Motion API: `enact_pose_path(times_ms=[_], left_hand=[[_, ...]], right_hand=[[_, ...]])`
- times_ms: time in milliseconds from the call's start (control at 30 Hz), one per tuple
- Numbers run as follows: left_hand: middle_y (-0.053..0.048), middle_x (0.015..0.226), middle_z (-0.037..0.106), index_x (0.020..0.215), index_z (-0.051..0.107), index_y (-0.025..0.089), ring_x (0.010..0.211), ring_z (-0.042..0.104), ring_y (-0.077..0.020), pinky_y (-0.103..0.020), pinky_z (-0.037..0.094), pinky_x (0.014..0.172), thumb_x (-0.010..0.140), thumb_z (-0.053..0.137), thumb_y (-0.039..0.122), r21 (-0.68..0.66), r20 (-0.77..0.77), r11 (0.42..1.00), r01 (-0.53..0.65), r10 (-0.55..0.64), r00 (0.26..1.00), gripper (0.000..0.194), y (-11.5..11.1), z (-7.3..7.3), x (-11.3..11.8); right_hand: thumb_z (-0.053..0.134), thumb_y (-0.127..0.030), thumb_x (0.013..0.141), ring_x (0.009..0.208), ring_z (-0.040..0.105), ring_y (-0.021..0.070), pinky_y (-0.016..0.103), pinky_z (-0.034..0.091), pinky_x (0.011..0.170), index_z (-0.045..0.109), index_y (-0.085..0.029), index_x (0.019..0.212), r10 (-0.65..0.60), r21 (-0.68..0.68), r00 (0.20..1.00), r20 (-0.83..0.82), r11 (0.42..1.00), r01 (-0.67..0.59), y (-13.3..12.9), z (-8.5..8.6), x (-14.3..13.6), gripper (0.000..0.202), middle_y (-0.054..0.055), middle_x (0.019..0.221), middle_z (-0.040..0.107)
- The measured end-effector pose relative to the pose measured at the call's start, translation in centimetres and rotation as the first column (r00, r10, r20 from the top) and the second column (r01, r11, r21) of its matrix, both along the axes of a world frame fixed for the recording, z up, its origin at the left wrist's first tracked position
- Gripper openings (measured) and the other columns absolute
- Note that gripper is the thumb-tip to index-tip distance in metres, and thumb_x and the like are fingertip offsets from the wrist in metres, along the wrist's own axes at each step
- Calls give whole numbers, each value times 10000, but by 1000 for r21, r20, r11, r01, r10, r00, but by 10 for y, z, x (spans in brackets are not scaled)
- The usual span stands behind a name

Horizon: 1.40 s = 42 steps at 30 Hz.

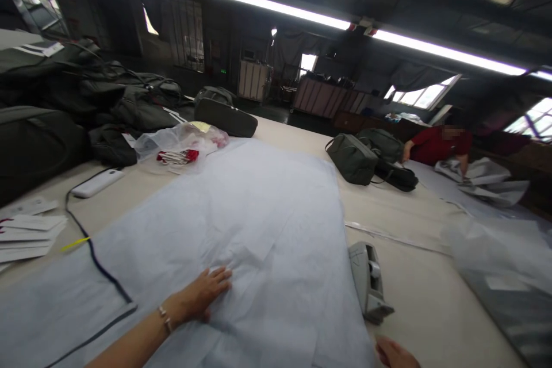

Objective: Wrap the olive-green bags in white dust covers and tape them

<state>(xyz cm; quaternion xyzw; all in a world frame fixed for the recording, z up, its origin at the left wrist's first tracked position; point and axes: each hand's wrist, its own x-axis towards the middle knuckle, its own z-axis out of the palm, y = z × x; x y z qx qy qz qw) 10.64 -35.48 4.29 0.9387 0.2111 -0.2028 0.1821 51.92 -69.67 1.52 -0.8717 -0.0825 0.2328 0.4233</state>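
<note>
My left hand (202,296) lies on a stack of thin white sheets (276,195), its fingers stretched out and a bracelet on the wrist. The sheets are creased around the fingertips. At the bottom edge of the view, my right hand (395,352) is cut off by the frame. Its fingers are curled together at the right edge of the sheets; whatever they pinch is hidden. Just beyond it stands a grey device (368,282) with a slotted body, close beside the sheets. A dark cord (99,264) runs across the sheets' left part.
Dark bags (142,103) are heaped at left, near a plastic bag with red-edged tags (177,156). A white power bank-like block (97,183) and paper cards (30,236) lie nearer. More bags (351,158) stand at right. A person in red (437,146) handles plastic beyond.
</note>
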Motion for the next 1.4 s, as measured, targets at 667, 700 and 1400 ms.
enact_pose_path(times_ms=[667, 700, 1400], left_hand=[[-180, 1554, 284, 1436, 415, 230, 1434, 151, -453, -784, 71, 1063, 645, 835, 353, -214, -86, 971, -111, 94, 992, 904, 9, -23, 13], [-181, 1557, 274, 1440, 408, 226, 1436, 143, -451, -785, 63, 1062, 662, 820, 374, -220, -96, 969, -112, 93, 991, 893, 10, -22, 13], [-155, 1561, 283, 1438, 403, 296, 1446, 174, -414, -722, 167, 1104, 498, 893, 134, -35, -81, 996, -78, 75, 994, 1073, 4, -36, 6]], right_hand=[[628, -248, 810, 605, 594, 104, 235, 454, 588, 581, -151, 885, 601, -113, 799, -31, 792, -600, 394, 21, -23, 131, -4, 709, 670], [646, -265, 823, 604, 592, 109, 251, 470, 603, 592, -151, 844, 607, -190, 794, -22, 778, -599, 397, 16, -20, 128, -10, 697, 658], [350, -496, 929, 1390, 381, 239, 391, 303, 1143, 420, -118, 1416, 575, -293, 642, 507, 816, -499, 273, 0, -27, 621, 133, 1498, 429]])
